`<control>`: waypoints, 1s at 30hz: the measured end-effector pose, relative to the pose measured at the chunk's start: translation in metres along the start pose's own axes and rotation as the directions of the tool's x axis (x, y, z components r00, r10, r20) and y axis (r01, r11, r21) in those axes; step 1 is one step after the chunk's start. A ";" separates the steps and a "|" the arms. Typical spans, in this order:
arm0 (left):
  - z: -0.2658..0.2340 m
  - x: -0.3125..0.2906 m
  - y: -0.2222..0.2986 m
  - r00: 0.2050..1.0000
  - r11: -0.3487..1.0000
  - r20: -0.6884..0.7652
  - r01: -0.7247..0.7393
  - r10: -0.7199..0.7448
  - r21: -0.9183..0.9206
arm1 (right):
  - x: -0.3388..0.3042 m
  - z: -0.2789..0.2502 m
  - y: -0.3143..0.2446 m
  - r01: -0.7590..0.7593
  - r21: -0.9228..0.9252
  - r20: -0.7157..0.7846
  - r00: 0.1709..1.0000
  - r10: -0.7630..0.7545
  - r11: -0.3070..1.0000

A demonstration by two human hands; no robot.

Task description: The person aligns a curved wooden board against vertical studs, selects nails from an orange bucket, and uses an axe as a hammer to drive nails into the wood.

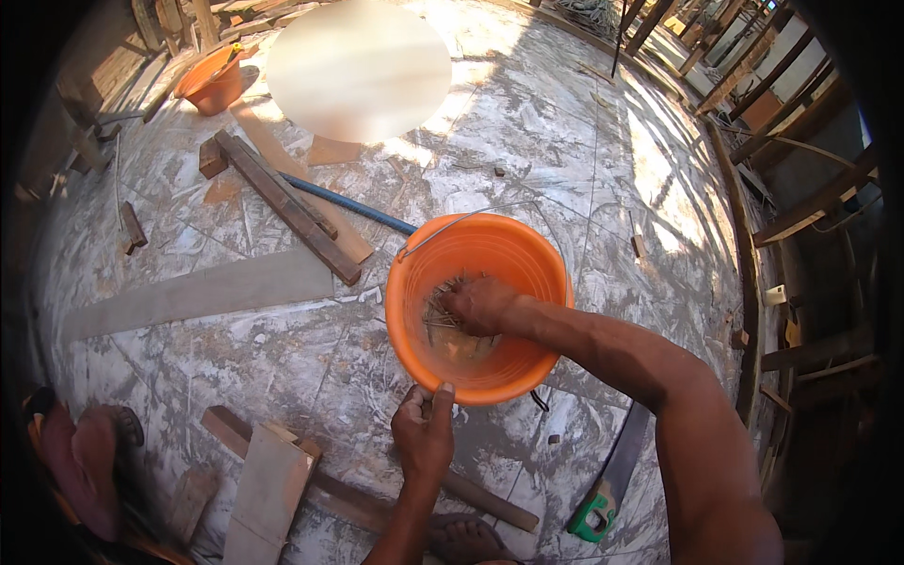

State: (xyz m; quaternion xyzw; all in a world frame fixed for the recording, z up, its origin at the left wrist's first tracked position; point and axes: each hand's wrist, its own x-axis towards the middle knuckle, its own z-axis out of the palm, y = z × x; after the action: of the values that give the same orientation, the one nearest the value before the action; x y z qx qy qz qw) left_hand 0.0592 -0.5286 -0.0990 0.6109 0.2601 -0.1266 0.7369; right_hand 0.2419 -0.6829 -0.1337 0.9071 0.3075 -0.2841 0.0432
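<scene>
An orange bucket [539, 247] with a thin wire handle stands tilted toward me in the middle of the head view. Its near-left rim is pinched by my left hand [424, 435], thumb over the edge. My right hand [482, 305] reaches down inside, its fingers curled into a small heap of thin nails [441, 315] on the bottom. The fingertips are partly hidden among the nails. To the lower right of the bucket, near my right forearm, lies a handsaw [603, 494] with a green handle and a dark blade.
Left of the bucket lie a long grey board [202, 292], a dark timber beam [287, 207] and a blue pipe [348, 202]. Cut wood pieces [268, 494] lie near my feet. Another orange bucket [212, 83] stands far left. Timber framing [739, 235] edges the right side.
</scene>
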 end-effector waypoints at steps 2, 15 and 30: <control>0.005 0.000 0.002 0.999 0.998 -0.003 -0.050 0.050 0.025 | -0.002 0.008 0.012 0.076 0.046 -0.060 0.996 -0.073 0.996; 0.000 -0.001 -0.016 0.992 0.992 0.044 -0.117 0.119 -0.050 | 0.020 0.038 0.015 0.455 -0.427 -0.148 0.817 -0.557 0.782; -0.041 -0.012 -0.039 0.942 0.657 0.201 0.333 -0.270 -0.676 | -0.013 0.020 -0.015 0.279 0.554 -0.303 0.945 -0.123 0.784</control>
State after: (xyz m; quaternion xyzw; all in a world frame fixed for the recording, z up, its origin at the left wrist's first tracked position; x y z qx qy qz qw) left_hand 0.0202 -0.4997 -0.1305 0.2277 0.3554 -0.1640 0.8916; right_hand 0.2152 -0.6829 -0.1416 0.8654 0.3025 -0.2516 -0.3104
